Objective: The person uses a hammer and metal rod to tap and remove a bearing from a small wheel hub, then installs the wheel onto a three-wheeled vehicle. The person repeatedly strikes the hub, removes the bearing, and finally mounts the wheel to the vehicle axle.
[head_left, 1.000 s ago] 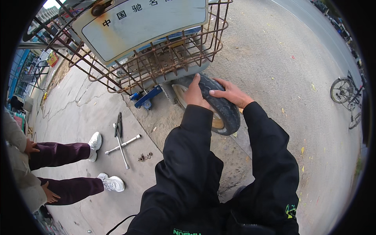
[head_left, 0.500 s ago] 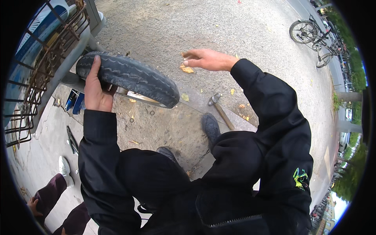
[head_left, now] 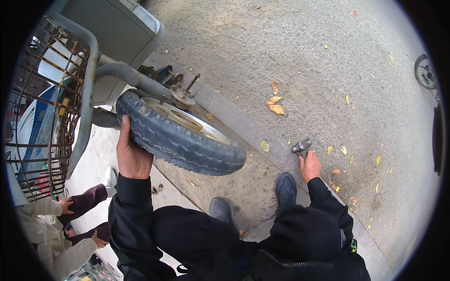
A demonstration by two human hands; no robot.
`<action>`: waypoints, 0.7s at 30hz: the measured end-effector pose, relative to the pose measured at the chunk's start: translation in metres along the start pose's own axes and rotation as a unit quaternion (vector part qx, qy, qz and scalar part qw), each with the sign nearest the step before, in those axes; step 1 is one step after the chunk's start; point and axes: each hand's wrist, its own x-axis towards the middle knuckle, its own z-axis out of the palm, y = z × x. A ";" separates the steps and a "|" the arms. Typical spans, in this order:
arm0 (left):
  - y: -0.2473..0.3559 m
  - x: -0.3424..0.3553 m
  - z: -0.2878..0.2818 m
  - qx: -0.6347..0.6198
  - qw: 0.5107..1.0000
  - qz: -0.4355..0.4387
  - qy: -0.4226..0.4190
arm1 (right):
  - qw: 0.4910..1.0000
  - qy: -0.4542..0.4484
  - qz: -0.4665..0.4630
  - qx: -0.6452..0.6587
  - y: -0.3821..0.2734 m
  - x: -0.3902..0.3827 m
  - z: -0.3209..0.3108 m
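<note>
My left hand [head_left: 133, 157] grips a small wheel with a worn black tyre [head_left: 187, 147], thumb on the tread and fingers out of sight underneath. The wheel leans so that part of its pale metal rim [head_left: 206, 127] shows. Just beyond it, a round hub plate with a bolt-like axle [head_left: 183, 96] sits by a grey frame tube. On the right, my right hand [head_left: 310, 167] is closed round the handle of a hammer [head_left: 301, 145], close under its metal head, low over the stone kerb. The rest of the handle is hidden by the hand.
A rusty wire basket [head_left: 49, 107] on a grey tube frame [head_left: 86, 93] stands at the left, below a grey metal box [head_left: 112, 35]. Another person's hands and dark trousers [head_left: 86, 201] are at the lower left. Dry leaves [head_left: 275, 105] lie on the asphalt.
My right hand has come down from the air, where it was open, and closed on the hammer. The wheel is turned to show more rim. The whole view has shifted.
</note>
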 end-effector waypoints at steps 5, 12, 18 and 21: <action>0.006 -0.011 0.010 0.053 0.997 -0.021 0.050 | 0.998 0.035 -0.061 0.002 -0.058 0.126 -0.035; -0.007 -0.007 0.008 -0.006 1.000 0.008 -0.010 | 0.798 -0.450 -0.350 0.196 -0.266 0.181 -0.169; -0.015 0.007 0.027 -0.047 0.997 0.049 0.043 | 0.731 -0.492 -0.435 0.188 -0.383 0.102 -0.234; -0.010 0.014 0.026 -0.055 0.997 0.048 0.025 | 0.762 -0.463 -0.395 0.222 -0.403 0.089 -0.239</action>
